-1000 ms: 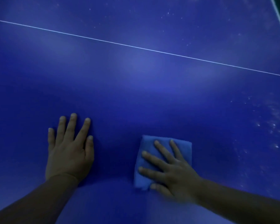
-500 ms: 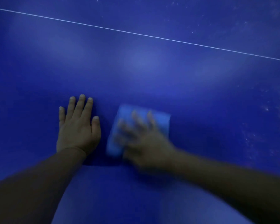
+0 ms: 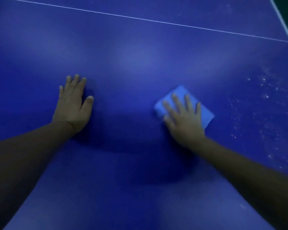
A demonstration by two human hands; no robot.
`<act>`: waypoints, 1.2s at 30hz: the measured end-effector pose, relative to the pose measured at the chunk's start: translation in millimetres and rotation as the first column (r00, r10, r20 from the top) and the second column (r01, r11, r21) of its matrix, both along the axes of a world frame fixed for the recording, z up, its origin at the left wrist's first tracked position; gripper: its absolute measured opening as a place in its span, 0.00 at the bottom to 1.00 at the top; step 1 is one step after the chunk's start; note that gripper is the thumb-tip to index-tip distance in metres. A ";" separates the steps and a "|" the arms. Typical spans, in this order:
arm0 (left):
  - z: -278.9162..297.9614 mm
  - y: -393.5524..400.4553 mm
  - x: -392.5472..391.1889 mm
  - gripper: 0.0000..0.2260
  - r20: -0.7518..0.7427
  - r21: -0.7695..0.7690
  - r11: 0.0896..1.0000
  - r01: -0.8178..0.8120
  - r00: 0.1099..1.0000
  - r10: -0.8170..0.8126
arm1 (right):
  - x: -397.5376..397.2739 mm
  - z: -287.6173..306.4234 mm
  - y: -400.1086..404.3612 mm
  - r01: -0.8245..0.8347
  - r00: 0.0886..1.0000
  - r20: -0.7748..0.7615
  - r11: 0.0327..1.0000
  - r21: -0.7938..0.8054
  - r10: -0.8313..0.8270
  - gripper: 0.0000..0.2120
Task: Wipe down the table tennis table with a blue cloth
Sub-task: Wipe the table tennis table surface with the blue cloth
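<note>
The dark blue table tennis table (image 3: pixel 140 60) fills the view. A folded light blue cloth (image 3: pixel 178 95) lies flat on it right of centre. My right hand (image 3: pixel 183 118) presses down on the cloth with straight, spread fingers and covers most of it. My left hand (image 3: pixel 73 103) rests flat on the bare tabletop to the left, fingers together, well apart from the cloth.
A thin white line (image 3: pixel 140 18) crosses the table at the back. The table's white-edged right side (image 3: pixel 284 19) shows at the top right corner. White specks of dust (image 3: pixel 264 97) are scattered over the surface right of the cloth.
My right hand slid the cloth left, close to my left hand, then back right toward the dusty patch, turning it. My left hand stayed planted on the table.
</note>
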State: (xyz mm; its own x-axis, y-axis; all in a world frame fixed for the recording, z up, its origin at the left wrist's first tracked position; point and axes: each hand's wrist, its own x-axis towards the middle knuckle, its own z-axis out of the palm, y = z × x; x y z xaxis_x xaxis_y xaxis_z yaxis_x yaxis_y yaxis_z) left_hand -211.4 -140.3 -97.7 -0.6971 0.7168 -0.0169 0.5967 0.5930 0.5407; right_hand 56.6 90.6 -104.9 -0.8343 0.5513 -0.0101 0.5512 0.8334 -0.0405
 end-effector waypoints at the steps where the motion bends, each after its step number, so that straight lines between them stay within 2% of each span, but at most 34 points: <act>1: 2.4 -13.4 11.3 0.35 -0.013 0.011 1.000 0.018 1.000 -0.018 | 28.1 -1.3 -38.3 -0.147 0.989 -0.011 0.989 -0.022 0.147 0.25; 3: 6.5 -46.8 40.0 0.32 -0.050 -0.008 0.997 0.081 0.995 -0.082 | 77.2 4.4 -77.4 -0.416 0.907 0.025 0.905 -0.086 0.419 0.23; 4: 7.3 -63.6 56.8 0.31 -0.072 -0.026 0.992 0.123 0.990 -0.125 | 85.9 11.1 -69.6 -0.519 0.846 0.064 0.846 -0.125 0.529 0.22; 5: 7.5 -82.7 75.6 0.30 -0.097 -0.050 0.985 0.164 0.981 -0.168 | 88.5 10.5 -51.3 -0.572 0.809 0.091 0.814 -0.099 0.580 0.22; 6: 5.9 -100.6 92.1 0.29 -0.122 -0.077 0.978 0.194 0.972 -0.202 | 80.6 9.1 -27.0 -0.543 0.830 0.117 0.838 -0.049 0.545 0.23; 7: 3.5 -116.2 106.0 0.29 -0.144 -0.107 0.970 0.217 0.962 -0.231 | 68.0 6.7 1.9 -0.406 0.907 0.114 0.914 -0.021 0.406 0.25; 8: 1.4 -130.3 120.2 0.29 -0.158 -0.146 0.959 0.242 0.951 -0.264 | 58.8 8.4 28.4 -0.200 0.972 0.119 0.979 -0.029 0.202 0.28; 10: -3.4 -149.0 139.9 0.30 -0.176 -0.235 0.933 0.273 0.932 -0.317 | 50.8 14.2 58.5 0.112 0.991 0.087 0.991 -0.069 -0.106 0.31; 12: -6.7 -156.3 145.7 0.30 -0.186 -0.292 0.917 0.271 0.925 -0.333 | 64.7 13.1 42.3 0.158 0.985 0.083 0.985 -0.075 -0.152 0.31; 14: -9.5 -155.9 144.2 0.30 -0.183 -0.305 0.912 0.272 0.924 -0.337 | 100.9 10.2 -4.9 0.046 0.996 0.077 0.998 -0.032 -0.043 0.28; 17: -11.3 -156.0 144.2 0.30 -0.183 -0.313 0.911 0.267 0.925 -0.334 | 178.9 5.8 -82.9 -0.235 0.964 0.107 0.967 -0.093 0.245 0.24; 19: -10.5 -156.2 145.5 0.29 -0.193 -0.312 0.913 0.262 0.924 -0.331 | 193.0 11.0 -80.3 -0.315 0.928 0.162 0.939 -0.139 0.335 0.24; 20: -9.9 -155.5 145.8 0.29 -0.196 -0.310 0.913 0.265 0.922 -0.335 | 183.7 11.1 -66.7 -0.288 0.937 0.174 0.951 -0.112 0.304 0.24; 21: -9.2 -154.8 145.3 0.29 -0.200 -0.310 0.913 0.266 0.920 -0.336 | 166.2 11.3 -51.8 -0.198 0.966 0.157 0.978 -0.066 0.206 0.26; 22: -9.1 -154.5 144.9 0.28 -0.203 -0.309 0.913 0.267 0.919 -0.337 | 144.1 11.8 -38.9 -0.033 0.993 0.113 0.998 -0.044 0.038 0.27; 24: -8.5 -155.1 145.8 0.28 -0.197 -0.300 0.917 0.263 0.924 -0.329 | 98.3 13.5 -21.5 0.276 0.961 0.065 0.956 -0.104 -0.270 0.27; 26: -8.2 -155.9 147.1 0.28 -0.197 -0.288 0.923 0.256 0.927 -0.318 | 55.7 13.7 -28.3 0.330 0.944 0.057 0.935 -0.128 -0.325 0.26; 28: -7.2 -157.0 147.1 0.27 -0.204 -0.290 0.923 0.251 0.927 -0.316 | 27.4 10.3 -65.0 0.201 0.979 0.064 0.976 -0.083 -0.196 0.26; 30: -7.4 -158.3 146.9 0.27 -0.204 -0.292 0.927 0.235 0.932 -0.300 | 30.7 2.1 -118.6 -0.096 0.994 0.048 0.995 -0.037 0.098 0.27; 31: -7.8 -157.8 147.1 0.27 -0.200 -0.289 0.928 0.233 0.934 -0.297 | 45.2 2.4 -145.6 -0.281 0.958 0.052 0.959 -0.041 0.283 0.26; 33: -7.5 -157.1 147.4 0.28 -0.192 -0.274 0.932 0.238 0.936 -0.295 | 88.6 5.4 -177.4 -0.604 0.787 0.085 0.791 -0.096 0.612 0.24; 34: -7.6 -156.8 147.5 0.28 -0.189 -0.265 0.934 0.240 0.937 -0.294 | 103.9 9.1 -173.5 -0.700 0.697 0.104 0.705 -0.114 0.709 0.24; 35: -8.2 -156.9 147.5 0.28 -0.181 -0.256 0.936 0.240 0.939 -0.291 | 108.8 11.5 -161.2 -0.737 0.654 0.124 0.665 -0.118 0.746 0.24; 36: -8.0 -157.2 147.4 0.28 -0.174 -0.246 0.939 0.240 0.942 -0.286 | 104.0 10.5 -146.0 -0.712 0.683 0.137 0.695 -0.097 0.718 0.24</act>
